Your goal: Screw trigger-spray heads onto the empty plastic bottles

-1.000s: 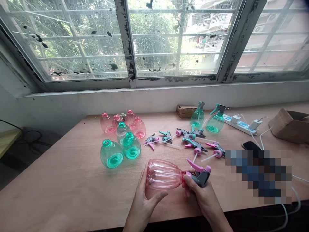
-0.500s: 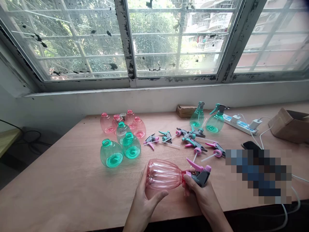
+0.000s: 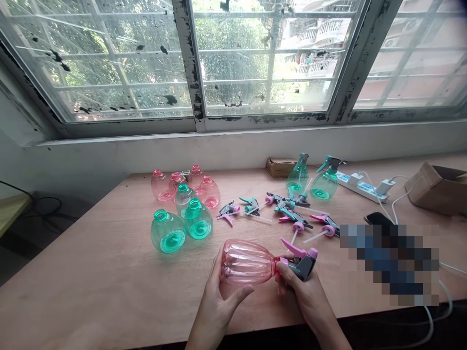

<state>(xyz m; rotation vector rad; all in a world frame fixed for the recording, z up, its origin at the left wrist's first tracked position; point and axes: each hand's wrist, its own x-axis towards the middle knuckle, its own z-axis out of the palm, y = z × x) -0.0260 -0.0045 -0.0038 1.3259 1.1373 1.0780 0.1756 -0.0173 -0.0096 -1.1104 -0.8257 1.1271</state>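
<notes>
A clear pink spray bottle lies sideways between my hands above the table's near side, its neck pointing right. My left hand is wrapped around the bottle's base end, the thumb along its near side. At the neck, my right hand grips the pink collar between thumb and fingers. A grey and pink trigger sprayer head sits on the neck, its pink trigger pointing up and away. The fingers under the bottle are partly hidden.
Green bottles and pink bottles without heads stand at left. Several loose sprayer heads lie mid-table. Behind them are two green bottles with heads, a power strip, a phone and a cardboard box.
Hardly anything differs. The sprayer head and my right hand sit very slightly further left; both hands keep the same hold on the bottle.
</notes>
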